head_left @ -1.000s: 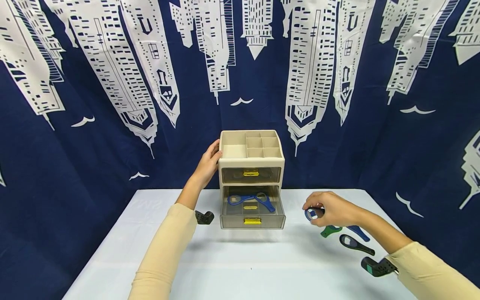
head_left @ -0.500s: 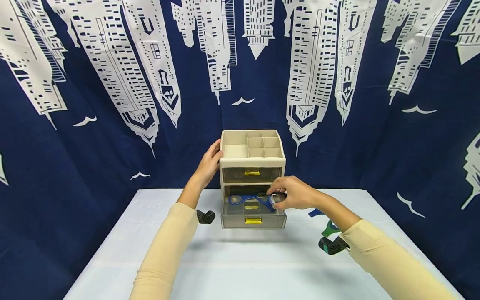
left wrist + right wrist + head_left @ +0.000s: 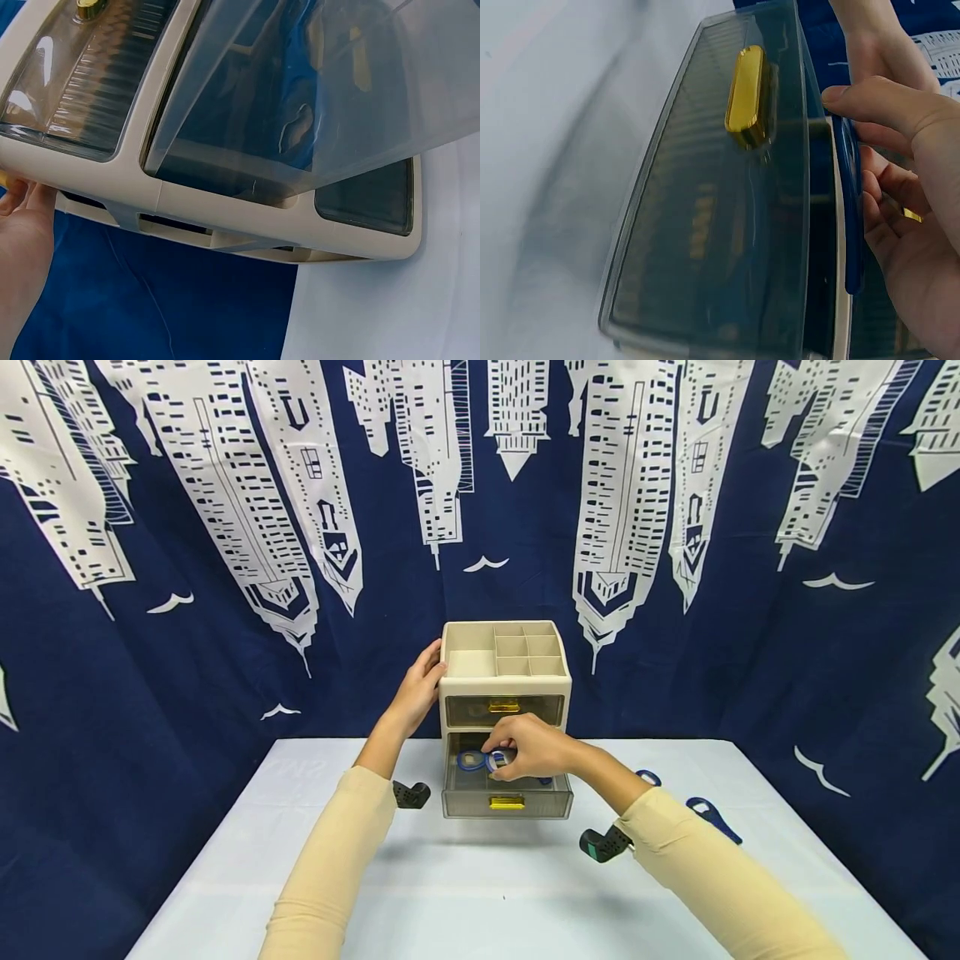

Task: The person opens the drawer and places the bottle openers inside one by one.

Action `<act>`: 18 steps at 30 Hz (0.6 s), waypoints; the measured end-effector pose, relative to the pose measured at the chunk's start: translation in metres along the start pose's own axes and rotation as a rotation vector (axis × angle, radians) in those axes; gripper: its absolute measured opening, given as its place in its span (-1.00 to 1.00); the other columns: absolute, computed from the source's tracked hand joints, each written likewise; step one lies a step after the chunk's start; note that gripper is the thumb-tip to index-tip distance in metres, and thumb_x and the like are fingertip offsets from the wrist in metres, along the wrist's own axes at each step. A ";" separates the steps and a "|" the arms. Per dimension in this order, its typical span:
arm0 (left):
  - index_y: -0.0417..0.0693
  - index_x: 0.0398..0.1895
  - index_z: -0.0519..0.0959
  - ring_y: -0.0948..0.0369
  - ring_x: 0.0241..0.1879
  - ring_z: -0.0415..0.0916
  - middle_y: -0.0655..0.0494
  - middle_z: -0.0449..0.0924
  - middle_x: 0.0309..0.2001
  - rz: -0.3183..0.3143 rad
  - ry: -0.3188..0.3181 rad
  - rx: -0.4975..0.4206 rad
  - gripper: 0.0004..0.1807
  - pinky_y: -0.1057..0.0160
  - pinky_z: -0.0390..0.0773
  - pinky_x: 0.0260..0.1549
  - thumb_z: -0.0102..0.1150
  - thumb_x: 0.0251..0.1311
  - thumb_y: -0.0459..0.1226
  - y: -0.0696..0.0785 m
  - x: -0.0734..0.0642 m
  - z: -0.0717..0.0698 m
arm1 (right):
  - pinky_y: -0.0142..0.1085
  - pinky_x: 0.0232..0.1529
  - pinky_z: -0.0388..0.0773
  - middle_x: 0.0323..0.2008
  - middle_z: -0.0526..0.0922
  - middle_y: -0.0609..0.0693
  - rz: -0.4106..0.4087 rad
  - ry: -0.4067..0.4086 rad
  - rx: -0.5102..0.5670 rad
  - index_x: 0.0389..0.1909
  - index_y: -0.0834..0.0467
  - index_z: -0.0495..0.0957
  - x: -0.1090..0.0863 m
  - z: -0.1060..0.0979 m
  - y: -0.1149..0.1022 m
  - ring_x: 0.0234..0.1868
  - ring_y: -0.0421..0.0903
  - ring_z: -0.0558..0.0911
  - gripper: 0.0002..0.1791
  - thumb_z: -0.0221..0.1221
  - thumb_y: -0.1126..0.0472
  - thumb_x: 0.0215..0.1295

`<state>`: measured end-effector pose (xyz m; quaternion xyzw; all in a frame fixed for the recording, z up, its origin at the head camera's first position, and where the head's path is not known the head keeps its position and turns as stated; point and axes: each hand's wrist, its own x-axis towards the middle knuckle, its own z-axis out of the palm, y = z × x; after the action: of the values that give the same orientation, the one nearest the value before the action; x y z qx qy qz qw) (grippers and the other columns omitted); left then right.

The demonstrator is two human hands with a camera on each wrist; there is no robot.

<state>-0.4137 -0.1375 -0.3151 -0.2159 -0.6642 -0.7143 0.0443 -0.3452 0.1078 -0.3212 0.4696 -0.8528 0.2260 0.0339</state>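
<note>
My left hand rests against the left side of a cream drawer organizer; in the left wrist view its fingers touch that side. The organizer's lower clear drawer is pulled out. Over it, my right hand pinches a magnifying glass by the handle, lens end to the left. The right wrist view shows its blue edge between thumb and fingers, close above the drawer rim. A blue magnifying glass lies in the drawer; the handle of another shows under my right hand.
Two blue magnifying glasses lie on the white table at right, one nearer and one farther back; my right sleeve covers part of that area. The upper drawer is shut. A blue printed curtain hangs behind.
My right hand has carried the magnifying glass leftward from the right side of the table to over the open drawer. The left hand stays at the organizer's side.
</note>
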 end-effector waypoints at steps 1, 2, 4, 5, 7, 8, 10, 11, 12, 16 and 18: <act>-0.03 0.69 -0.07 0.02 0.53 0.06 -0.08 -0.02 0.62 0.000 0.000 0.001 -0.37 -0.10 0.24 0.40 -0.21 0.67 -0.29 0.000 0.000 0.000 | -0.31 -0.17 0.59 -0.10 0.69 -0.04 0.000 -0.003 -0.003 -0.05 0.24 0.77 0.004 0.002 -0.001 -0.19 -0.08 0.60 -0.65 0.51 0.22 0.14; -0.04 0.69 -0.07 0.02 0.53 0.06 -0.08 -0.02 0.62 0.001 -0.002 0.003 -0.37 -0.10 0.23 0.40 -0.21 0.67 -0.29 0.000 0.000 -0.001 | -0.32 -0.16 0.59 -0.10 0.70 -0.03 -0.001 -0.006 -0.006 -0.05 0.25 0.77 0.007 0.003 -0.001 -0.18 -0.07 0.61 -0.64 0.51 0.23 0.13; -0.03 0.69 -0.07 0.02 0.53 0.06 -0.08 -0.02 0.62 0.000 -0.002 0.006 -0.37 -0.10 0.23 0.40 -0.20 0.67 -0.28 0.000 -0.001 -0.001 | -0.32 -0.14 0.59 -0.11 0.71 -0.02 -0.009 -0.010 -0.011 -0.05 0.26 0.77 0.014 0.007 -0.003 -0.16 -0.08 0.61 -0.64 0.52 0.23 0.13; -0.03 0.69 -0.07 0.02 0.54 0.06 -0.07 -0.02 0.62 0.000 -0.004 0.006 -0.37 -0.10 0.23 0.40 -0.20 0.67 -0.28 0.000 -0.001 -0.001 | -0.32 -0.13 0.59 -0.11 0.71 -0.01 -0.014 -0.013 -0.014 -0.05 0.27 0.77 0.016 0.008 -0.004 -0.15 -0.09 0.62 -0.63 0.52 0.23 0.13; -0.04 0.69 -0.07 0.02 0.54 0.06 -0.07 -0.01 0.62 0.002 -0.004 0.004 -0.37 -0.10 0.22 0.40 -0.21 0.67 -0.29 -0.001 -0.001 -0.002 | -0.32 -0.11 0.59 -0.11 0.72 0.01 -0.026 -0.022 -0.017 -0.04 0.28 0.77 0.021 0.010 -0.006 -0.14 -0.07 0.62 -0.63 0.52 0.23 0.14; -0.04 0.69 -0.07 0.02 0.54 0.06 -0.07 -0.01 0.62 0.004 -0.004 0.002 -0.37 -0.10 0.22 0.40 -0.22 0.67 -0.30 -0.001 -0.001 -0.002 | -0.31 -0.10 0.59 -0.11 0.72 0.02 -0.028 -0.028 -0.014 -0.03 0.28 0.77 0.023 0.011 -0.007 -0.14 -0.06 0.63 -0.63 0.52 0.22 0.15; -0.03 0.69 -0.07 0.01 0.53 0.07 -0.07 0.00 0.61 0.008 -0.006 -0.002 -0.38 -0.10 0.23 0.40 -0.22 0.67 -0.31 -0.001 -0.001 -0.002 | -0.30 -0.06 0.58 -0.07 0.71 0.02 -0.017 -0.033 -0.006 0.01 0.26 0.76 0.026 0.012 -0.010 -0.10 -0.03 0.64 -0.58 0.54 0.17 0.15; -0.04 0.69 -0.07 0.01 0.53 0.08 -0.07 -0.01 0.61 0.009 -0.010 -0.002 -0.38 -0.10 0.23 0.40 -0.22 0.67 -0.31 -0.002 -0.001 -0.002 | -0.29 -0.04 0.58 -0.04 0.71 0.04 -0.008 -0.032 0.003 0.03 0.26 0.75 0.027 0.012 -0.011 -0.08 -0.01 0.64 -0.55 0.54 0.14 0.16; -0.03 0.69 -0.07 0.01 0.53 0.08 -0.07 0.00 0.61 0.010 -0.013 -0.002 -0.38 -0.10 0.23 0.40 -0.22 0.67 -0.31 -0.002 -0.001 -0.002 | -0.27 -0.01 0.58 -0.02 0.70 0.06 0.000 -0.028 0.013 0.06 0.26 0.73 0.028 0.012 -0.012 -0.05 0.02 0.64 -0.51 0.54 0.11 0.17; -0.04 0.69 -0.08 0.02 0.52 0.08 -0.07 -0.01 0.61 0.011 -0.020 0.000 -0.37 -0.10 0.23 0.40 -0.22 0.67 -0.29 -0.002 0.000 -0.001 | -0.22 0.08 0.57 0.04 0.69 0.11 0.015 0.007 0.029 0.16 0.27 0.67 0.028 0.009 -0.013 0.03 0.09 0.65 -0.42 0.52 0.05 0.21; -0.03 0.69 -0.07 0.02 0.52 0.09 -0.07 0.00 0.61 0.010 -0.015 0.000 -0.37 -0.10 0.23 0.40 -0.21 0.67 -0.30 -0.002 0.001 -0.002 | -0.20 0.08 0.59 0.04 0.69 0.12 0.008 0.021 0.025 0.17 0.28 0.66 0.027 0.008 -0.012 0.04 0.11 0.66 -0.44 0.50 0.06 0.24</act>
<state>-0.4156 -0.1389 -0.3168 -0.2246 -0.6635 -0.7123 0.0431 -0.3492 0.0779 -0.3167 0.4640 -0.8514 0.2418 0.0360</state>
